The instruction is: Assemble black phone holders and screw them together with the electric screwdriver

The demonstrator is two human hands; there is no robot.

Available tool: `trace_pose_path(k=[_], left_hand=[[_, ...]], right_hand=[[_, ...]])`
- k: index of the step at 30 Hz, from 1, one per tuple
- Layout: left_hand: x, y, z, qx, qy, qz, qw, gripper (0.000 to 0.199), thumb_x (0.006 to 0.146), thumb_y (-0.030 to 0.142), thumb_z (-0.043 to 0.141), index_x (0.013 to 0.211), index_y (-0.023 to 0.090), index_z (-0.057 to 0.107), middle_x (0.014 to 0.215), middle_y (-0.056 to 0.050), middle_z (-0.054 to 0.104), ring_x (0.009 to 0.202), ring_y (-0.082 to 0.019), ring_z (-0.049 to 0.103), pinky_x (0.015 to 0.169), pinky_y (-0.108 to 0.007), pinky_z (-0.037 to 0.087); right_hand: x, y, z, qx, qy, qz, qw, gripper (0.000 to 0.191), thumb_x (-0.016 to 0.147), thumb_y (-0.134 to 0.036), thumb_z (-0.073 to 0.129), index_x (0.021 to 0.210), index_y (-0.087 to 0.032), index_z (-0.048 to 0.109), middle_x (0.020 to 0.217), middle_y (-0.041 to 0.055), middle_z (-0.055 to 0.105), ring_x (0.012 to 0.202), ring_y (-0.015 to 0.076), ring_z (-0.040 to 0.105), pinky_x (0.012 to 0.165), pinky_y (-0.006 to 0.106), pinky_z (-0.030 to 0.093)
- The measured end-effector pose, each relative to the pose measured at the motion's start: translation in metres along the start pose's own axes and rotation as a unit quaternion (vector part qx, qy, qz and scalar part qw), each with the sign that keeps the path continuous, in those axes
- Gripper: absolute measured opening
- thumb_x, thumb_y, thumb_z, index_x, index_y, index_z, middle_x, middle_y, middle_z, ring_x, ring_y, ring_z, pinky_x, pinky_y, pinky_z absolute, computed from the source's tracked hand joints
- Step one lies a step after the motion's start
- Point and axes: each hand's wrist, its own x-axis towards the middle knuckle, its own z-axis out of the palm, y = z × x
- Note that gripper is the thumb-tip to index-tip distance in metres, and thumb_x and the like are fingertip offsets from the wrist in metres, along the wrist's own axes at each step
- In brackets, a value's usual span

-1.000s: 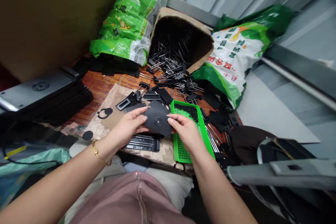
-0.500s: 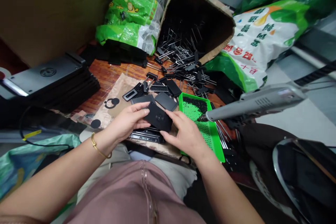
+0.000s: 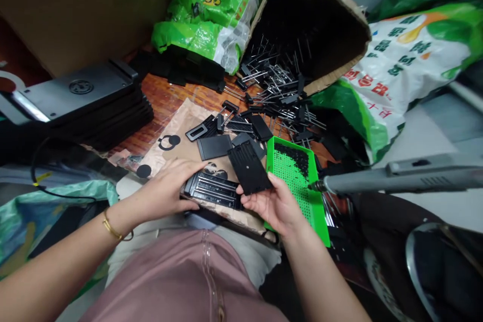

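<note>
In the head view, your right hand [image 3: 277, 209], right of centre and low, grasps a black plate [image 3: 248, 167] by its lower end; the plate sits mid-frame. Left of centre, your left hand [image 3: 164, 191] has thumb and fingers about the left end of a black part with metal rods [image 3: 215, 190]; you cannot tell whether it grips. A green tray [image 3: 294, 192] lies right of centre.
</note>
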Motion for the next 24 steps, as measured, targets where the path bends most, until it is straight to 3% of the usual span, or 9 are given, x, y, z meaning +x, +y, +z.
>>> trace_pose_path(k=[4,8,11,14,17,19,21,23,24], left_hand=[[0.006,0.000,0.002,0.011,0.003,0.005,1.000,0.070,0.074,0.037,0.070,0.138,0.026,0.042,0.120,-0.011,0.060,0.109,-0.029,0.052,0.094,-0.045,0.039],[0.009,-0.003,-0.001,0.009,-0.012,0.000,1.000,0.072,0.074,0.032,0.070,0.139,0.027,0.040,0.121,-0.010,0.060,0.109,-0.028,0.053,0.097,-0.044,0.035],[0.011,-0.005,-0.003,0.026,-0.032,0.005,0.999,0.073,0.075,0.032,0.069,0.141,0.027,0.037,0.122,-0.009,0.060,0.110,-0.028,0.052,0.101,-0.045,0.031],[0.012,-0.009,-0.004,0.044,-0.052,0.033,0.997,0.074,0.076,0.038,0.068,0.142,0.024,0.035,0.126,-0.011,0.057,0.113,-0.028,0.050,0.101,-0.044,0.031],[0.014,-0.008,-0.006,0.063,-0.062,0.058,0.994,0.075,0.078,0.044,0.066,0.141,0.019,0.035,0.130,-0.014,0.054,0.115,-0.028,0.049,0.101,-0.041,0.034],[0.017,-0.003,-0.008,0.082,-0.063,0.064,0.993,0.075,0.080,0.045,0.063,0.141,0.015,0.033,0.130,-0.014,0.053,0.116,-0.028,0.050,0.102,-0.040,0.034],[0.022,0.006,-0.009,0.106,-0.061,0.043,0.992,0.076,0.081,0.045,0.062,0.142,0.013,0.031,0.132,-0.014,0.051,0.120,-0.027,0.047,0.104,-0.040,0.033],[0.027,0.014,-0.008,0.145,-0.037,0.001,0.989,0.072,0.082,0.046,0.060,0.141,0.015,0.032,0.137,-0.013,0.046,0.125,-0.029,0.044,0.106,-0.042,0.032],[0.030,0.017,-0.007,0.162,-0.026,-0.011,0.986,0.069,0.084,0.047,0.057,0.141,0.017,0.032,0.139,-0.012,0.045,0.126,-0.029,0.042,0.107,-0.042,0.031]], right_hand=[[0.001,0.001,0.000,-0.022,0.018,0.001,1.000,0.052,0.081,-0.059,0.042,0.091,-0.015,0.068,0.086,0.0120,0.073,0.063,0.0136,0.066,0.061,0.025,0.057],[-0.002,0.004,-0.003,-0.035,0.015,-0.012,0.999,0.055,0.076,-0.065,0.049,0.093,-0.017,0.068,0.089,0.0122,0.073,0.066,0.0147,0.067,0.062,0.025,0.057],[-0.010,0.003,-0.010,-0.077,0.031,-0.062,0.995,0.052,0.068,-0.063,0.065,0.095,-0.018,0.069,0.096,0.0116,0.073,0.076,0.0181,0.069,0.070,0.029,0.058],[-0.017,-0.004,-0.016,-0.168,0.094,-0.144,0.971,0.054,0.062,-0.056,0.074,0.102,-0.020,0.069,0.105,0.0101,0.071,0.087,0.0212,0.068,0.083,0.037,0.056],[-0.016,-0.010,-0.014,-0.308,0.173,-0.222,0.909,0.062,0.065,-0.050,0.075,0.119,-0.022,0.062,0.117,0.0088,0.066,0.103,0.0245,0.064,0.094,0.045,0.050],[-0.013,-0.015,-0.011,-0.449,0.209,-0.272,0.825,0.062,0.067,-0.042,0.075,0.123,-0.021,0.060,0.123,0.0100,0.061,0.111,0.0275,0.059,0.097,0.049,0.047],[-0.015,-0.022,-0.010,-0.553,0.207,-0.305,0.748,0.065,0.066,-0.036,0.078,0.126,-0.020,0.058,0.126,0.0097,0.059,0.121,0.0296,0.052,0.104,0.051,0.040],[-0.030,-0.028,-0.013,-0.574,0.205,-0.341,0.716,0.065,0.069,-0.037,0.076,0.128,-0.020,0.055,0.135,0.0079,0.052,0.132,0.0284,0.040,0.109,0.049,0.033],[-0.044,-0.029,-0.016,-0.566,0.198,-0.349,0.720,0.059,0.073,-0.038,0.072,0.127,-0.020,0.055,0.135,0.0067,0.052,0.132,0.0263,0.040,0.109,0.046,0.033]])
